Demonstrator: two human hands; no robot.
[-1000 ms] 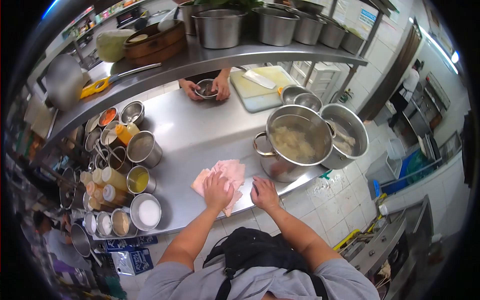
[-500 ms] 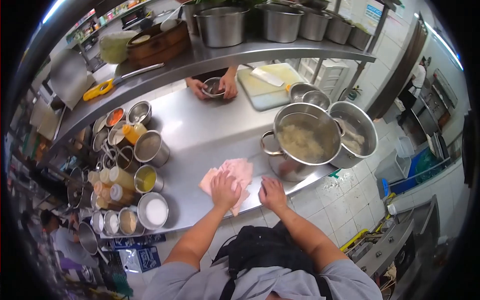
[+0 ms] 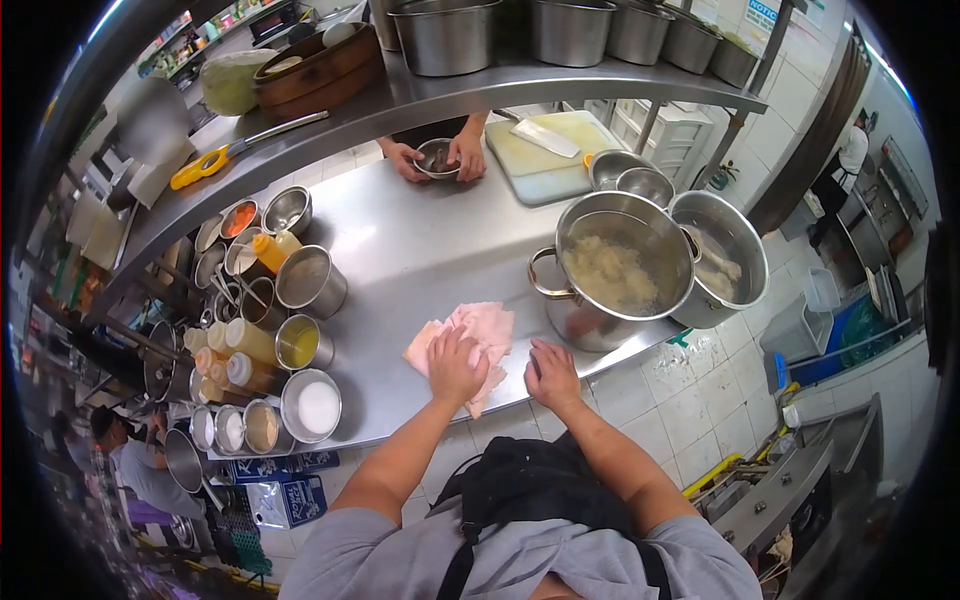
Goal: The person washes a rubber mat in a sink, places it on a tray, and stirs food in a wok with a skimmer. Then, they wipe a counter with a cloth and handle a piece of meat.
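A crumpled pink cloth (image 3: 487,322) lies near the front edge of the steel table (image 3: 400,248). My left hand (image 3: 457,368) rests palm down on top of it, fingers stretched out over the folds. To the right, my right hand (image 3: 552,375) lies on the table's front edge, apart from the cloth, its fingers slightly bent and nothing seen in them. Just beyond that hand stands a large steel pot (image 3: 580,325) with pale lumpy food (image 3: 610,272) in liquid.
Across the table another person's hands (image 3: 468,155) hold a small metal bowl (image 3: 437,172). A cleaver (image 3: 548,138) lies on a cutting board (image 3: 530,180). Squeeze bottles (image 3: 250,340) and metal containers (image 3: 312,405) crowd the left side. A second pot (image 3: 745,270) stands right; a shelf (image 3: 560,85) spans above.
The whole view has shifted slightly. My right hand's fingers look a little more bent. My left hand stays on the cloth, and across the table the other person's hands still hold the bowl.
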